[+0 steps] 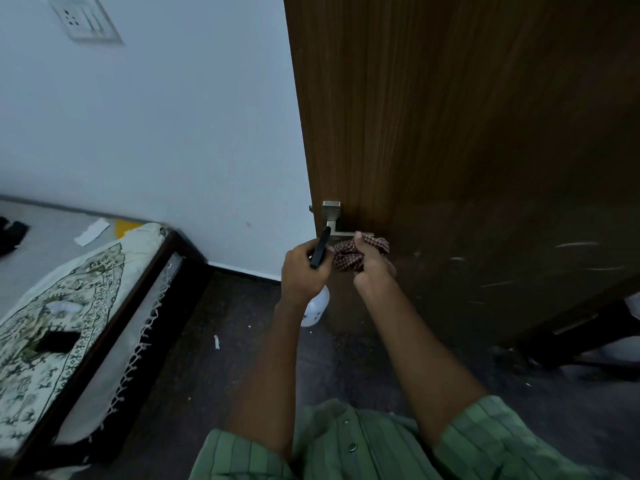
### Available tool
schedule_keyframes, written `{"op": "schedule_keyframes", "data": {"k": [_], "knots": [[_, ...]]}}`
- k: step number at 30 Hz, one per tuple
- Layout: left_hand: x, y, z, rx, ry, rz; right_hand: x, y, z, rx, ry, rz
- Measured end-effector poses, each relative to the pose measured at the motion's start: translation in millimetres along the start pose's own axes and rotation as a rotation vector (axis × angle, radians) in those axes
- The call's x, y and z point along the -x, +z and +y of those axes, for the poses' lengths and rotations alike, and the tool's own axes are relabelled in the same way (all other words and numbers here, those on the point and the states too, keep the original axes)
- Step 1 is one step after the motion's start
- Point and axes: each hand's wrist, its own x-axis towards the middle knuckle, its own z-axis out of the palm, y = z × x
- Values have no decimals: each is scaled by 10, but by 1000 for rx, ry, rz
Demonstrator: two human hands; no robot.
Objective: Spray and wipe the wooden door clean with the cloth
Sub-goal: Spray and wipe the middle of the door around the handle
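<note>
Cloth sits bunched in the right hand under the handle; left hand grips the sprayer. Best spread it flat before wiping the door.

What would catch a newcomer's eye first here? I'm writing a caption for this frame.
The dark wooden door fills the right side, its metal handle near the edge. Just below the handle, the right hand grips a checked cloth, and the left hand holds a white spray bottle.
</note>
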Motion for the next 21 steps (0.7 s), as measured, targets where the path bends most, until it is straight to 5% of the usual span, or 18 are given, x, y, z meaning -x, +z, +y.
{"op": "schedule_keyframes", "data": {"k": [6,16,21], "knots": [[64,-53,111,1,-2,101,-118,137,103,128,-84,-34],[-264,-248,-19,-12,51,16,-272,217,434,328,-295,87],[-409,-345,1,-8,89,-12,-244,515,819,416,-354,-27]]}}
